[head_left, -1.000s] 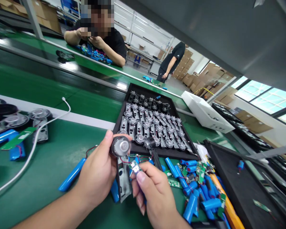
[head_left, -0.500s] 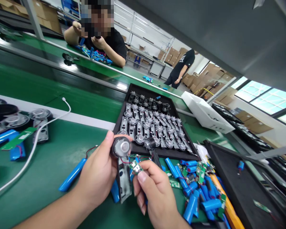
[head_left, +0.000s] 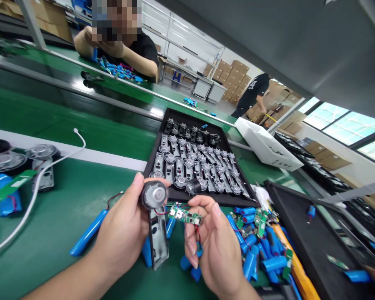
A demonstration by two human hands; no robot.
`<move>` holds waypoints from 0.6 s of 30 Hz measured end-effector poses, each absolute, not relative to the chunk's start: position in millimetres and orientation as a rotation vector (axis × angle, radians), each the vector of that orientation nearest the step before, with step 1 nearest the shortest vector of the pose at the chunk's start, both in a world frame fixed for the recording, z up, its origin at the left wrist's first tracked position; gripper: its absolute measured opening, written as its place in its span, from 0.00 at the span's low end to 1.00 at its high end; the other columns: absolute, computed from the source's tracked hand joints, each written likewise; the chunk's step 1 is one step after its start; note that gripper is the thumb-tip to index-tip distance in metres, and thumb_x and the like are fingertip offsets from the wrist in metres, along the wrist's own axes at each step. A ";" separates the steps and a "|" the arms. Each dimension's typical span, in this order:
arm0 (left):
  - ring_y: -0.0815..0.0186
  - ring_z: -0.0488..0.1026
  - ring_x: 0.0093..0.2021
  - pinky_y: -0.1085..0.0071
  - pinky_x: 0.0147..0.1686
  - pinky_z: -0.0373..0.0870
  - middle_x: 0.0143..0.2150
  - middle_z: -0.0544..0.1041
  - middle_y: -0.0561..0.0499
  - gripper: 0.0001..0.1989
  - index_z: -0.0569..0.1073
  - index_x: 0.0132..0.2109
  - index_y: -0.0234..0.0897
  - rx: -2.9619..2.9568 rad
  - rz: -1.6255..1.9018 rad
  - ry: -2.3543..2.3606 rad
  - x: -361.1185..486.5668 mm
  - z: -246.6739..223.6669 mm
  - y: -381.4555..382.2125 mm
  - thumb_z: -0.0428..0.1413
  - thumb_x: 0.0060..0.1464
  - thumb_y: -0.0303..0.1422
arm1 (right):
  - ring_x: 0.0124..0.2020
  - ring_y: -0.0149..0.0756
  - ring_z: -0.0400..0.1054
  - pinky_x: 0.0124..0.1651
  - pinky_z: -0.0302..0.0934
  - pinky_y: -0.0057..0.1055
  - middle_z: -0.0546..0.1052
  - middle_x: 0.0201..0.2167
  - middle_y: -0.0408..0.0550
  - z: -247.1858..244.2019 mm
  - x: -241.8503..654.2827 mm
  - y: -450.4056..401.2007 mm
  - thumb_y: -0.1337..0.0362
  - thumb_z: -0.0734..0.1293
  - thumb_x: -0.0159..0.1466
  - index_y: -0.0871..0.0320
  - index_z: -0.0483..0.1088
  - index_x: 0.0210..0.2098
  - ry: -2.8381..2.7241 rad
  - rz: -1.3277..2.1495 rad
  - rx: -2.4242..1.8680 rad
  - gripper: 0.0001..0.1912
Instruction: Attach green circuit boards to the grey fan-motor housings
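Observation:
My left hand (head_left: pixel 126 225) is closed around a handheld fan housing (head_left: pixel 158 239), a grey half-shell with a round motor under a clear cover at its top. Thin red wires run from the housing to a narrow green circuit board (head_left: pixel 186 216). Beside the board's right end is my right hand (head_left: pixel 220 246), thumb apart from the curved fingers; whether a fingertip touches the board is unclear. Another wire drops from the board toward blue battery cells below, partly hidden by the fingers. Behind both hands, a black tray (head_left: pixel 189 116) holds rows of similar fan housings.
Blue battery cells (head_left: pixel 275 263) and green boards lie piled at the right, beside a yellow-orange strip (head_left: pixel 295 266) and a black tray (head_left: pixel 296 225). A white cable (head_left: pixel 37 196) and more fan parts (head_left: pixel 42 152) are at left. A co-worker (head_left: pixel 137 52) sits opposite; another person stands farther back.
My right hand has opened from its pinch on the circuit board and shifted right. The board now shows lengthwise. The view has shifted slightly, and the distant person has moved right.

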State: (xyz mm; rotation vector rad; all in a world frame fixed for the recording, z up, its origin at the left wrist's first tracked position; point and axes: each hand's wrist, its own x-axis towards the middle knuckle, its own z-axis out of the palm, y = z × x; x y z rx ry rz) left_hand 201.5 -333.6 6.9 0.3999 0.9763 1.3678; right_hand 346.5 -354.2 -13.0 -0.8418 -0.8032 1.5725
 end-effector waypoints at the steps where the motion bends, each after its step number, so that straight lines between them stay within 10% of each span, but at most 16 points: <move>1: 0.64 0.69 0.29 0.74 0.29 0.67 0.26 0.79 0.51 0.19 0.82 0.37 0.36 0.409 1.366 0.970 201.0 6.7 -334.6 0.60 0.55 0.49 | 0.13 0.22 0.56 0.12 0.56 0.14 0.71 0.19 0.38 -12.9 346.4 -354.6 0.45 0.64 0.69 0.58 0.72 0.39 -0.801 1.572 -0.837 0.21; 18: 0.64 0.68 0.26 0.76 0.21 0.62 0.25 0.77 0.50 0.23 0.81 0.37 0.39 0.322 1.200 1.189 205.7 10.7 -334.1 0.52 0.58 0.53 | 0.12 0.22 0.58 0.12 0.56 0.16 0.73 0.18 0.40 -8.5 347.8 -357.0 0.45 0.68 0.65 0.58 0.74 0.37 -0.727 1.567 -0.808 0.21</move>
